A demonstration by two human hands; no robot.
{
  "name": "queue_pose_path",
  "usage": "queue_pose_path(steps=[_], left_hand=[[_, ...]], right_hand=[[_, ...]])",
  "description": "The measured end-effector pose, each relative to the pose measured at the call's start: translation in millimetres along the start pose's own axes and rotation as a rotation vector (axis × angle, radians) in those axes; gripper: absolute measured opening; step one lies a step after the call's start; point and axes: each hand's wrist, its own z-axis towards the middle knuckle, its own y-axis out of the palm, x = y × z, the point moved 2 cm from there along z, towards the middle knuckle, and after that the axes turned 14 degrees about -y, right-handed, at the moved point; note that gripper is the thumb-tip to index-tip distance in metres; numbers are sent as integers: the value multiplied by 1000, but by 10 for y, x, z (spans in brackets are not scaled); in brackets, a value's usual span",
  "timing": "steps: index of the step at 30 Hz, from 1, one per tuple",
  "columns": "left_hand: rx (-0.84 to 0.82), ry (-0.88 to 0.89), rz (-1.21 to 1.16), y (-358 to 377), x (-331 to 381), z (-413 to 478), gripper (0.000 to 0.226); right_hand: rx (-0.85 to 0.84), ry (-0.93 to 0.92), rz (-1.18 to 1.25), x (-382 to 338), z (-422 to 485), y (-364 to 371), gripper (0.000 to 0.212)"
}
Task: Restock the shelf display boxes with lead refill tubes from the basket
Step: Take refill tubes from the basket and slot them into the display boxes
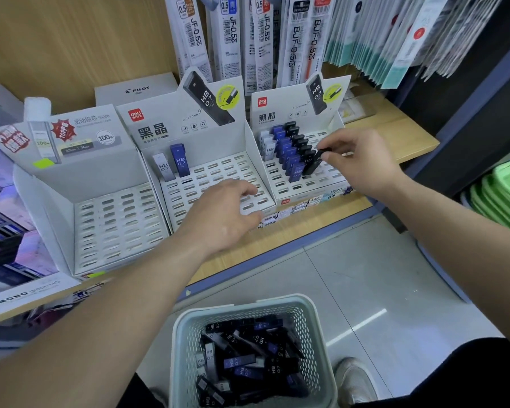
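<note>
My right hand point(357, 160) pinches the top of a black lead tube point(315, 163) standing at the front of the black row in the right display box point(301, 187). That box holds rows of white, blue and black tubes. My left hand point(224, 213) rests with curled fingers on the front edge of the middle display box point(212, 184), which holds one white tube point(162, 169) and one blue tube point(179, 160). The pale green basket point(248, 307) sits low in front of me with several black, blue and grey tubes inside.
An empty slotted display box point(112, 225) stands at the left of the wooden shelf point(277, 245). Hanging refill packs point(248, 33) fill the wall behind. Green trays point(504, 195) are stacked at the right. Boxed goods lie at the far left.
</note>
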Motion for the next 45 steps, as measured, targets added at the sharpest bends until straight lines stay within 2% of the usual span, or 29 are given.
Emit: queue_pose_path(steps=[10, 18, 25, 27, 31, 36, 41, 45], left_hand=[[-40, 3, 43, 34, -61, 37, 48], [-11, 41, 66, 14, -46, 27, 48], [31, 122, 32, -28, -15, -306, 36], [0, 145, 31, 32, -59, -463, 31], [-104, 141, 73, 277, -366, -792, 28], [-292, 64, 241, 816, -1038, -1175, 32], [-413, -49, 251, 1348, -1390, -1342, 45], [-475, -47, 265, 1791, -1372, -1308, 61]], right_hand=[[-132, -64, -93, -61, -28, 6, 16], [-113, -77, -193, -17, -22, 194, 19], [28, 21, -126, -210, -228, -94, 18], [-13, 46, -83, -313, -391, -101, 16], [-294, 57, -93, -462, -902, 168, 16], [-537, 149, -80, -338, -1744, 670, 35], [-530, 396, -151, 69, -2546, 1077, 58], [-423, 523, -99, 188, -2841, 1349, 65]])
